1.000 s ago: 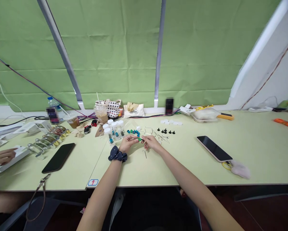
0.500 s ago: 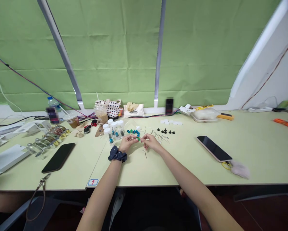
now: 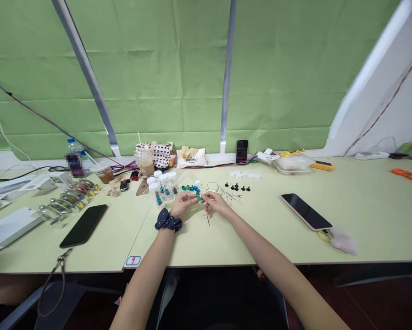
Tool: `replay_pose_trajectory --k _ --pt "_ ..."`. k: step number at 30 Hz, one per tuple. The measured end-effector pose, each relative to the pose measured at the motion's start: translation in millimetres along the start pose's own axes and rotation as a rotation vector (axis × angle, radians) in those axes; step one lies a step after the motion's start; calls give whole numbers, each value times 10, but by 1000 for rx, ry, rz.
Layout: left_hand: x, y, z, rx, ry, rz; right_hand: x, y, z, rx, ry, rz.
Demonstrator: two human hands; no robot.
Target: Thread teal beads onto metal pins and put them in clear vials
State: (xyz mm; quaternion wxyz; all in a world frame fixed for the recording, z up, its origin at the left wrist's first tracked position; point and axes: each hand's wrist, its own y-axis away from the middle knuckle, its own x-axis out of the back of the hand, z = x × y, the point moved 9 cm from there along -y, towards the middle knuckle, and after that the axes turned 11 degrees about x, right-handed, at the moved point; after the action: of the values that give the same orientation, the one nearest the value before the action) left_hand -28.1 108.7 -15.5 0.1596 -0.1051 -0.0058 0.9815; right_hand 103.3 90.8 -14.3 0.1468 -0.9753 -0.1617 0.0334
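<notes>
My left hand (image 3: 183, 203), with a dark scrunchie (image 3: 168, 221) on its wrist, and my right hand (image 3: 215, 202) meet over the pale green table (image 3: 199, 243). Both pinch at a thin metal pin with a green bead (image 3: 199, 198) between their fingertips. Just behind them lie loose blue and green beads (image 3: 190, 188), small clear vials with white caps (image 3: 163, 184), scattered metal pins (image 3: 226, 191) and small black pieces (image 3: 236, 187). One more pin (image 3: 208, 220) lies below my right hand.
A black phone (image 3: 84, 224) lies at the left, another phone (image 3: 305, 211) at the right beside a pale pouch (image 3: 343, 241). Drinks, small bags and white caps (image 3: 243, 174) line the back edge. Jars (image 3: 64, 201) and boxes sit far left.
My hands have stayed nearly still, with the right fingertips shifting slightly at the bead. Another person's hand at the far left edge has withdrawn out of view.
</notes>
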Motion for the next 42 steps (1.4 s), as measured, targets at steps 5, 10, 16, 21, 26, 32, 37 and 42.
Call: replay_pose_trajectory --k 5,10,16,21,26,32,37,42 --pt "0 0 -5 6 -2 5 -7 -2 28 -23 11 -7" --pt "2 -3 -3 5 22 6 12 -13 18 4 -3 5" --pt "-20 4 4 14 3 -3 -8 -7 102 -59 -11 -21" --pt "-11 6 4 4 14 2 -15 -15 49 4 4 -35" --pt "-10 -1 -2 0 0 -1 -32 -1 70 -32 -16 -47" --pt "-15 8 0 11 6 5 -49 6 53 -28 -18 -67" --pt "-9 19 21 4 10 24 -11 -1 11 15 -12 -28" --pt "-27 20 11 29 29 11 -5 -5 42 -19 -1 -25"
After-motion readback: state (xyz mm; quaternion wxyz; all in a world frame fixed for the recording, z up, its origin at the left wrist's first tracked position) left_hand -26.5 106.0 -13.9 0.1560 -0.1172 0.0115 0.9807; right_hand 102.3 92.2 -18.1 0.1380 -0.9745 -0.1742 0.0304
